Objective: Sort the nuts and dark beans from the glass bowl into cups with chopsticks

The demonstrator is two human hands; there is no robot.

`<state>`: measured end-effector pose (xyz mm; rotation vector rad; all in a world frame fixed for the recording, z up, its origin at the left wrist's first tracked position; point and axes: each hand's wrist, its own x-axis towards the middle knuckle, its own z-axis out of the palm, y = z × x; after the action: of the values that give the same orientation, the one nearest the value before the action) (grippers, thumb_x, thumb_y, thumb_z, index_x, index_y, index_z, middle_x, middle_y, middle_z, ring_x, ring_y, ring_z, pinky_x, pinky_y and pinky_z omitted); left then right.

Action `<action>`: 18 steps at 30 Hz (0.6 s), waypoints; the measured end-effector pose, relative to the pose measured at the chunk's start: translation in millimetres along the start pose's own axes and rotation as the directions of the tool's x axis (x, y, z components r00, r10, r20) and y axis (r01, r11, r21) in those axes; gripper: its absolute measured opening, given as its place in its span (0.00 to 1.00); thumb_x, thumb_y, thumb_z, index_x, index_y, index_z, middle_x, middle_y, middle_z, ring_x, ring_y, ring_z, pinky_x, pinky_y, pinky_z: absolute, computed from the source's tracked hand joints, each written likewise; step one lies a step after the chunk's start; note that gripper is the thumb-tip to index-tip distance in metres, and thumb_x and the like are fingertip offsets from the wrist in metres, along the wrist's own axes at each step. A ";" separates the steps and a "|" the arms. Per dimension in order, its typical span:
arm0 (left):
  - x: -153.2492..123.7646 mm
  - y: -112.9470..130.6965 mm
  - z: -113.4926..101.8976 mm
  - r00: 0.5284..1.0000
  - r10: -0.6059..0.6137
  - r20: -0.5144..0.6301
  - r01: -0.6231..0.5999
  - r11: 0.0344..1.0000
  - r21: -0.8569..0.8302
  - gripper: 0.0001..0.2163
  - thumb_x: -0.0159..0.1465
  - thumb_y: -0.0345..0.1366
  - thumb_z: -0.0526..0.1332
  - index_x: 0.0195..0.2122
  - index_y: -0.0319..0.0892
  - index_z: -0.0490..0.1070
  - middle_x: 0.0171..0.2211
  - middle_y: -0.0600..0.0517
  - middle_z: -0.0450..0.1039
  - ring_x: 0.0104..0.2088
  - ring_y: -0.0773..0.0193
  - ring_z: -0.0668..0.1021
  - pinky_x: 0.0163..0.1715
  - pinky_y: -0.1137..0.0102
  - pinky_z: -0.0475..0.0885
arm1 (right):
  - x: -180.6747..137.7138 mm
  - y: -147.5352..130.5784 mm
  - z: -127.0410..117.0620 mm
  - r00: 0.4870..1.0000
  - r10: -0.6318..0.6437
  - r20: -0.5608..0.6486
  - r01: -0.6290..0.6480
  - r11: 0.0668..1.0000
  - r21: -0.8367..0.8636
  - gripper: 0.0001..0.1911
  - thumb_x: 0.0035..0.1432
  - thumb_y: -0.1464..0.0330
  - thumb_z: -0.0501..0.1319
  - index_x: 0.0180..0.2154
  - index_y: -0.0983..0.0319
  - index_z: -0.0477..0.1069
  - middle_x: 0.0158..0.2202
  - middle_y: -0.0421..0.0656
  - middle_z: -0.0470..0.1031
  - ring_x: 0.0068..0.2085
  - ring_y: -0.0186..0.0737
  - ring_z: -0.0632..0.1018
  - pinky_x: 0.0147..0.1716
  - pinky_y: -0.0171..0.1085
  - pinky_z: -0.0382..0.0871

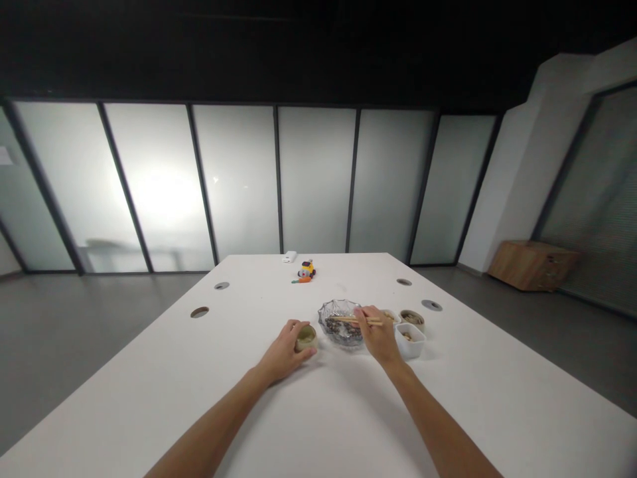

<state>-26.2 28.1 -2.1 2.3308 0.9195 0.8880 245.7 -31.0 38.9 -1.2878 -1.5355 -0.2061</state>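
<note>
My left hand (283, 353) is wrapped round a small tan cup (306, 336) that stands on the white table (308, 411). My right hand (377, 335) is closed on a pair of wooden chopsticks (348, 320). Their tips reach left over a clear glass bowl (341, 322) holding dark small bits. The glass bowl sits between my two hands, just right of the cup.
Right of my right hand stand a white square container (411, 340) and two small round bowls (413, 319). Farther back lie a small yellow toy (306, 269), an orange carrot-like toy (301, 280) and a white box (289, 256). The table has round cable holes (200, 312).
</note>
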 end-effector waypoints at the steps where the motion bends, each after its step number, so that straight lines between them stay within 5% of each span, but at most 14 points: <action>1: 0.2 0.2 -0.2 1.000 0.004 0.003 -0.004 1.000 0.000 0.26 0.65 0.42 0.68 0.64 0.49 0.67 0.60 0.43 0.67 0.57 0.51 0.76 0.62 0.56 0.70 | 0.7 0.1 -0.4 1.000 0.005 0.001 -0.005 1.000 -0.005 0.28 0.74 0.49 0.49 0.29 0.57 0.74 0.26 0.44 0.78 0.32 0.43 0.79 0.36 0.40 0.69; 10: 1.7 0.2 1.3 1.000 0.016 0.002 -0.016 1.000 0.024 0.26 0.66 0.42 0.67 0.65 0.49 0.67 0.59 0.44 0.69 0.56 0.51 0.76 0.61 0.57 0.71 | 2.1 0.1 -9.7 0.998 0.052 -0.043 -0.051 0.998 0.032 0.30 0.70 0.43 0.53 0.32 0.59 0.77 0.29 0.44 0.81 0.31 0.43 0.80 0.34 0.39 0.69; 18: 0.7 7.2 -1.3 1.000 0.021 -0.003 -0.021 1.000 0.021 0.25 0.66 0.44 0.67 0.64 0.49 0.68 0.58 0.44 0.70 0.56 0.50 0.77 0.59 0.57 0.72 | -0.7 -0.5 -5.7 0.997 -0.023 0.079 0.017 0.997 0.070 0.30 0.70 0.43 0.52 0.32 0.58 0.77 0.30 0.45 0.80 0.32 0.45 0.79 0.36 0.42 0.73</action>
<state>-23.7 24.1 3.5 2.3614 0.9118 0.8955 248.6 -35.5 41.0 -1.2394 -1.6098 -0.1146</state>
